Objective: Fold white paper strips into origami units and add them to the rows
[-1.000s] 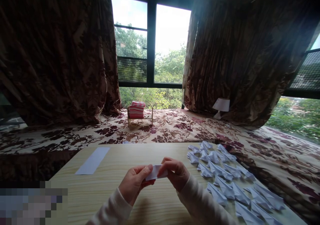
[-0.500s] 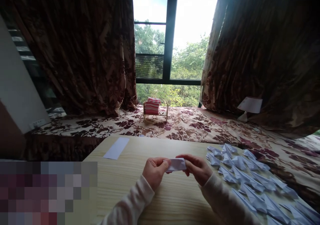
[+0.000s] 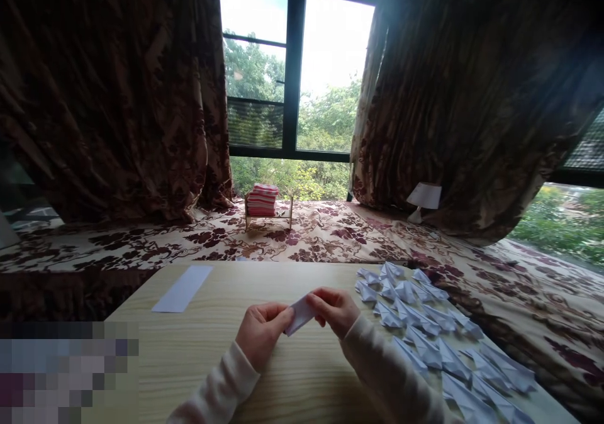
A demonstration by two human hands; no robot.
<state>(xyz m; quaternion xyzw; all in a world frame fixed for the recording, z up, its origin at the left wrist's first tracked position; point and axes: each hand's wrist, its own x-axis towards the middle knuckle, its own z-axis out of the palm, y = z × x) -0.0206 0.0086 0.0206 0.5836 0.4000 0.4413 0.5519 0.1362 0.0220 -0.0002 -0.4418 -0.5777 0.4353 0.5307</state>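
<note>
Between both hands, above the pale wooden table, is a small folded piece of white paper. My left hand pinches its lower left side, thumb on top. At the upper right end, my right hand grips it between thumb and fingers. The paper slants, its right end higher than its left. Several folded white paper pieces with pointed tips lie in rows to the right of my right hand. A flat white paper strip rests at the table's far left.
Behind the table runs a ledge with a floral cloth. On it stand a little wooden rack with pink striped folded cloths and a small white lamp. Dark curtains flank the window. A blurred patch covers the lower left corner.
The view has turned to the right, so things sit further left. The folded paper has tilted from nearly level to slanting, right end up. Both hands keep hold of it.
</note>
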